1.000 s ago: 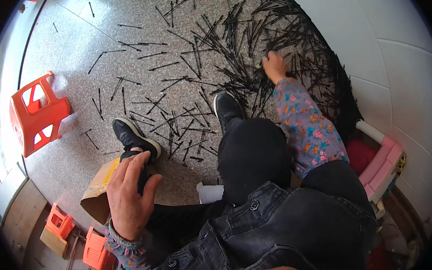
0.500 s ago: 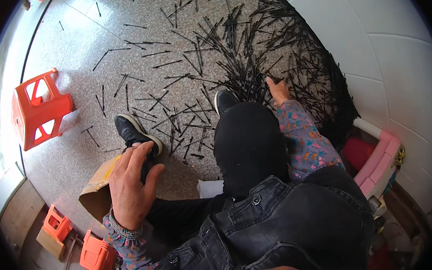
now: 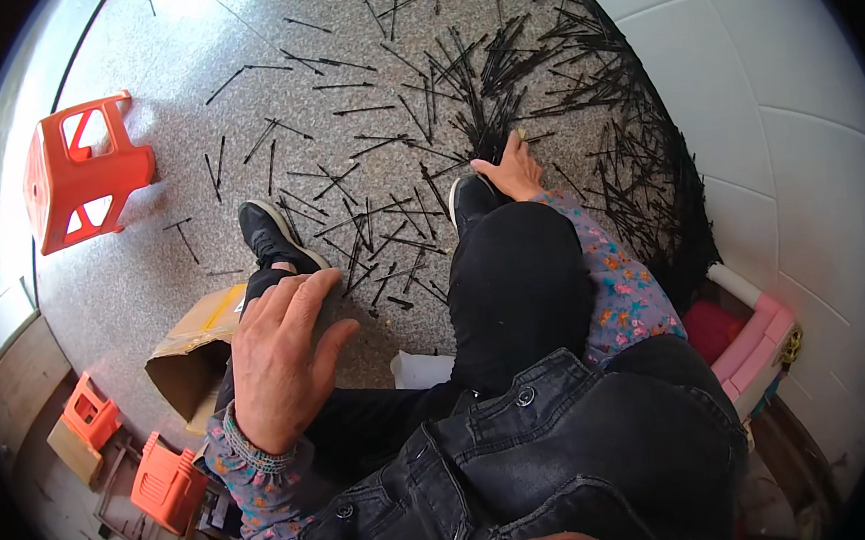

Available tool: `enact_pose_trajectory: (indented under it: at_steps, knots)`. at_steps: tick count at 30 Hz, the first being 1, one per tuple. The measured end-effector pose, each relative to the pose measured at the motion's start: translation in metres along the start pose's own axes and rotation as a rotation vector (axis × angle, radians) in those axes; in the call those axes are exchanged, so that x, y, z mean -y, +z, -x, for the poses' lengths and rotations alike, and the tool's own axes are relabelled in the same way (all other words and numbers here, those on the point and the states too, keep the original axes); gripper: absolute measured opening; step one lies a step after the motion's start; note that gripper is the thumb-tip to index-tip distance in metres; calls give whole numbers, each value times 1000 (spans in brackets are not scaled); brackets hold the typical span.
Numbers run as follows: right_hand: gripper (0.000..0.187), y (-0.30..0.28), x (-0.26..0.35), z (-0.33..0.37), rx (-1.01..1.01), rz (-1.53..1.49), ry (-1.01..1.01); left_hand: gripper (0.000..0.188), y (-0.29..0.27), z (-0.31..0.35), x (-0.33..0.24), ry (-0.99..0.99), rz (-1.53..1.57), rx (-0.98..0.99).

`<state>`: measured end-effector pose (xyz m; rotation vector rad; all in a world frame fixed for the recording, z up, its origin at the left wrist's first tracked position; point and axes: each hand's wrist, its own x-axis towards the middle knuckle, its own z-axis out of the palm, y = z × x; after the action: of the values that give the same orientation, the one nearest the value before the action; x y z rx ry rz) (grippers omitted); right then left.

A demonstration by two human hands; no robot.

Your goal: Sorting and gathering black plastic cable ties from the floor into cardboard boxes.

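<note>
Thin black sticks (image 3: 488,131), some with a small knob at one end, lie heaped in a dense bunch just ahead of my right shoe. My right hand (image 3: 513,171) reaches down to the near end of this bunch. Its thumb and forefinger are apart, with sticks against them; the other fingers are partly hidden. More sticks lie scattered singly over the speckled floor (image 3: 185,177). Above my left knee, my left hand (image 3: 284,366) is open, fingers stretched out and thumb apart, with nothing in it.
Along the white wall (image 3: 722,99) runs a thick dark band of sticks (image 3: 647,185). A cardboard box (image 3: 191,337) stands beside my left leg. An orange stool (image 3: 90,174) lies on its side at the left. A pink and white object (image 3: 759,347) is at my right.
My right hand has moved left from the right side of the heap, and sticks there have shifted left with it. My left hand stays open over my knee. The view has shifted slightly.
</note>
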<state>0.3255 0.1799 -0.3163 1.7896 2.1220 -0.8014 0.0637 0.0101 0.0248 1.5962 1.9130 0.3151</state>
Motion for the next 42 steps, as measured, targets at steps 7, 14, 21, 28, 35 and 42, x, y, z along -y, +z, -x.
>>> enact_pose_trajectory:
  at_steps: [7, 14, 21, 28, 35, 42]
  knots:
    - [103, 9, 19, -3, 74, 63, 92, 41, 0, 0, -2, 48, -16, -3]
    - [78, 19, 3, -25, 84, -15, 137, 41, 1, -1, -3, 69, -29, -10]
    - [70, -11, -17, -14, -17, 4, 262, 38, -1, 6, -1, 81, -16, -32]
    - [70, -79, -21, -30, -131, -382, 34, 34, 1, 12, 0, 121, -15, -114]
    - [41, -219, 99, 28, 240, -899, -366, 36, 3, 8, 15, 70, 113, -224]
    - [31, -270, 231, 119, 406, -713, -678, 57, 12, -34, 34, 51, 454, -610]
